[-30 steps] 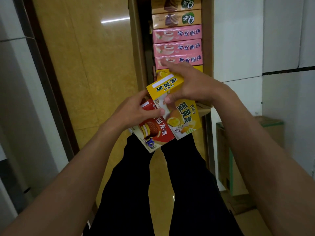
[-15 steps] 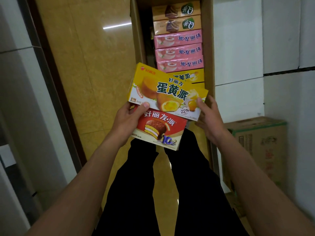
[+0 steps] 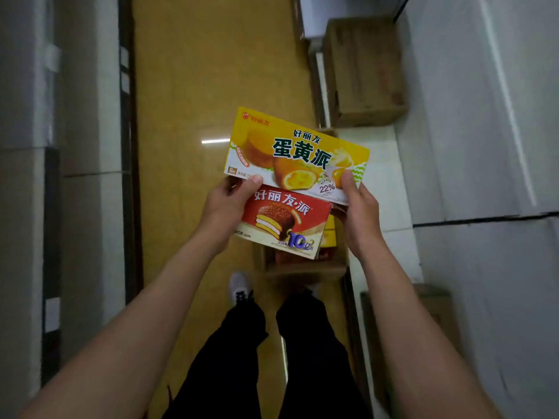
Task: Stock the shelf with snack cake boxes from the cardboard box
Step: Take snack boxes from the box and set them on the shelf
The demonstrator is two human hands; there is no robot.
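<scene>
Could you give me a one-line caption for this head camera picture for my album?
Both hands, left and right, hold a yellow snack cake box and a red one above an open cardboard box.

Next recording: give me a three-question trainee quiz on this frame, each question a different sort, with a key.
1. True or false: the left hand holds only the red box.
2. Which box lies on top? A) the yellow box B) the red box
3. Fill in: the right hand grips the yellow box with its ____ on the printed front.

Key:
1. False: its thumb also presses the yellow box's lower left corner.
2. A
3. thumb
</scene>
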